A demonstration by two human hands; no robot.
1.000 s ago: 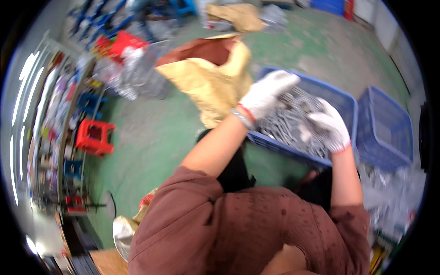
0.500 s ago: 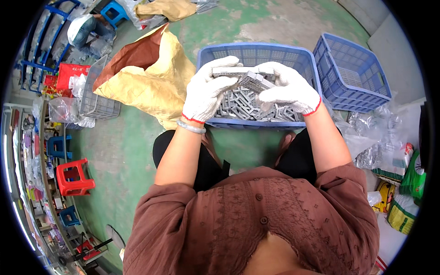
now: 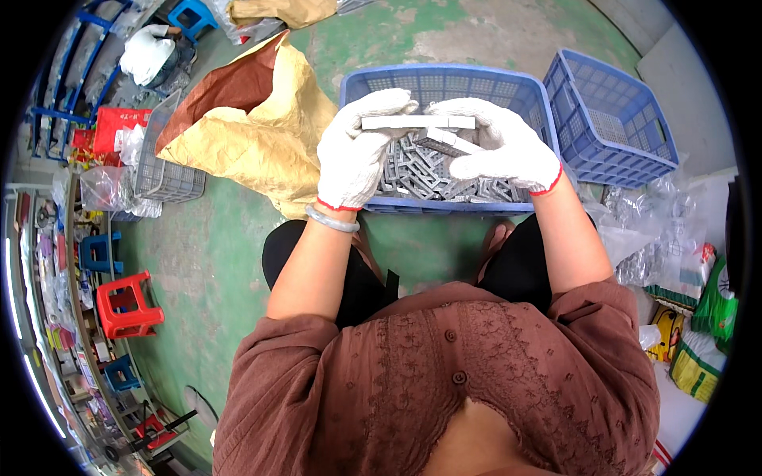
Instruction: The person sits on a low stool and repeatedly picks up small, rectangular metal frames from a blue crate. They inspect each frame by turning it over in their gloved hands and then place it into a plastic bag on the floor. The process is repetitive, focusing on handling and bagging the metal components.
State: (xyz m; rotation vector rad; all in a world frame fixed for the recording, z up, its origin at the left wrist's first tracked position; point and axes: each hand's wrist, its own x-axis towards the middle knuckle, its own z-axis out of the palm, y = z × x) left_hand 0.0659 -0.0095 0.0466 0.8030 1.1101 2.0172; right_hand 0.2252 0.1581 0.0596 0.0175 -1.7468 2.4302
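Left-hand grip [image 3: 355,155] is clamped on a long pale bar [image 3: 418,122], and right-hand grip [image 3: 512,151] pinches a short grey block [image 3: 446,141] just below the bar's right end. Compared with a second ago, both hands are now raised from the loose metal pieces [image 3: 417,170], so bar and block are up above the blue crate [image 3: 444,208], clear of the pile. Farther out, an open yellow sack [image 3: 262,151] stands left of the crate, a second blue crate [image 3: 615,163] right, on green floor [image 3: 214,262].
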